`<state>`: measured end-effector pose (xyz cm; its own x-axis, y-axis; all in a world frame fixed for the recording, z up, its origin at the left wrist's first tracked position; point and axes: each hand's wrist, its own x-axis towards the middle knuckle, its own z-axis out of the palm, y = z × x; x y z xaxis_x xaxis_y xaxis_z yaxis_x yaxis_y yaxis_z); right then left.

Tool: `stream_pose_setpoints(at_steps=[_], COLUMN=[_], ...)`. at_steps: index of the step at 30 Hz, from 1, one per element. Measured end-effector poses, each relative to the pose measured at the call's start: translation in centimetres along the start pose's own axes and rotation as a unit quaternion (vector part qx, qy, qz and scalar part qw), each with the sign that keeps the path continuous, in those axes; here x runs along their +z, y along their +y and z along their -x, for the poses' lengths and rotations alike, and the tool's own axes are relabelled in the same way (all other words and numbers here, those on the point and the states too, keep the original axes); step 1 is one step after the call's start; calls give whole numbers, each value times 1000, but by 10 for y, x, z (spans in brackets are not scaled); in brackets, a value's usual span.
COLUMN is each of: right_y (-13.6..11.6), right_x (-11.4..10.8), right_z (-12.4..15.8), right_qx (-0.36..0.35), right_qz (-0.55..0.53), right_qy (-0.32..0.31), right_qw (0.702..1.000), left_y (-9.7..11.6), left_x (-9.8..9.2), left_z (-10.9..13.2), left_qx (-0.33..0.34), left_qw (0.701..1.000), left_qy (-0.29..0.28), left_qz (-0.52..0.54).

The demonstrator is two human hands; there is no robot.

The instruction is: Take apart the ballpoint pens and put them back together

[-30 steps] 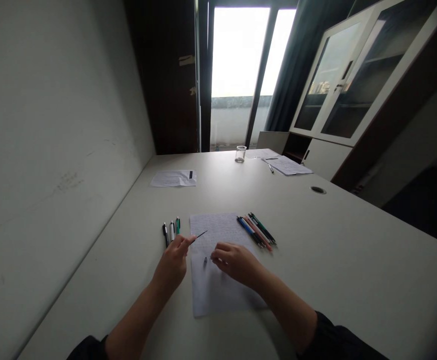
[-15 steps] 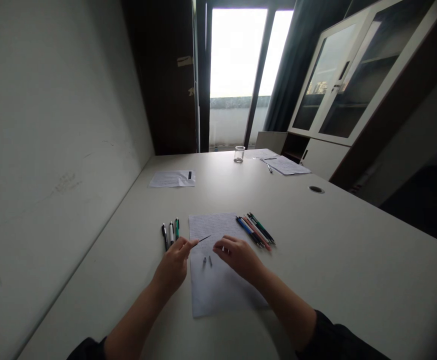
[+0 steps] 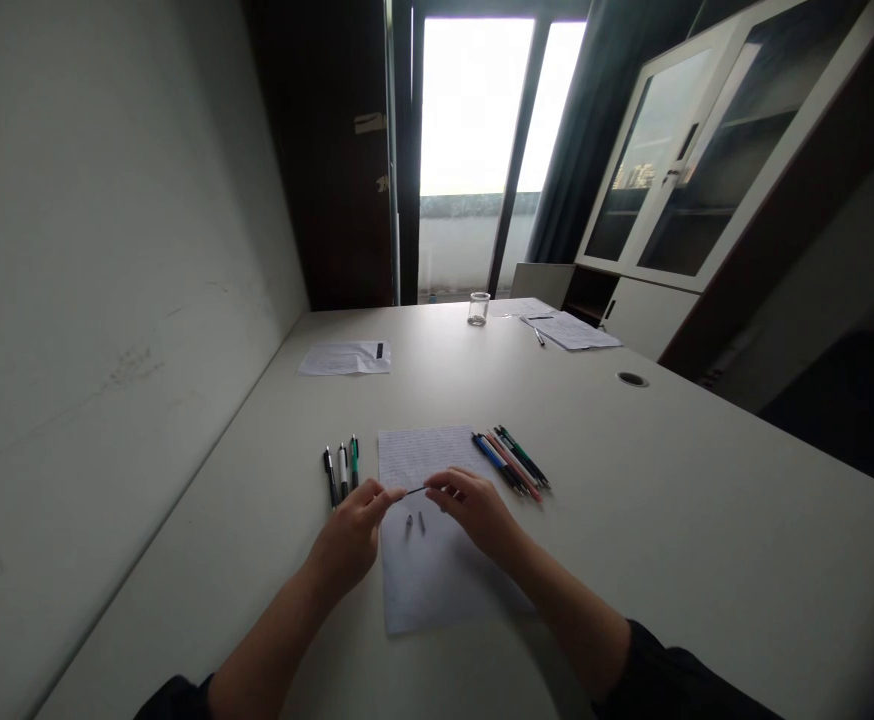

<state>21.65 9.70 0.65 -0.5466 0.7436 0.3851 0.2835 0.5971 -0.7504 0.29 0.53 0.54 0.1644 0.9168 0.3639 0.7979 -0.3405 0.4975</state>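
Observation:
Between my two hands a thin dark pen refill [image 3: 416, 490] is held nearly level over a sheet of paper [image 3: 437, 590]. My left hand [image 3: 348, 530] pinches one end of it. At the other end, the thumb and fingers of my right hand [image 3: 474, 510] close on the tip. Two small pen parts lie on the sheet just below: a cone-like piece [image 3: 408, 522] and a slim short piece [image 3: 421, 521]. Beside my left hand are a black pen [image 3: 330, 475], a white pen [image 3: 343, 468] and a green pen [image 3: 354, 460].
Several pens [image 3: 510, 462] lie in a row at the sheet's right edge. Farther back are a glass [image 3: 478, 309], a paper [image 3: 343, 358] at left and more papers [image 3: 572, 330] at right with a pen [image 3: 539, 338]. A round cable hole [image 3: 632, 380] sits in the table.
The refill has tilted down to nearly level, and its free end has come into my right hand's fingers. My left hand has shifted slightly right; the small parts stay put.

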Motion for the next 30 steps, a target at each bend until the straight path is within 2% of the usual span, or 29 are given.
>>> stream_pose_setpoints(at_steps=[12,23,30], right_y=[-5,-11,-13], right_x=[0,-1,-2], right_z=[1,2,2], right_qx=[-19,-37,-33], right_qz=[7,9,4], right_qy=[-10,-31,-16], right_qw=[1000,999,999], left_y=[3,5,7], left_x=[-3,-5,-6], left_z=[0,-2,-2], left_qx=[15,12,12], left_qw=[1000,999,999], left_qy=[-21,-4,9], left_qz=[-18,-44,-44])
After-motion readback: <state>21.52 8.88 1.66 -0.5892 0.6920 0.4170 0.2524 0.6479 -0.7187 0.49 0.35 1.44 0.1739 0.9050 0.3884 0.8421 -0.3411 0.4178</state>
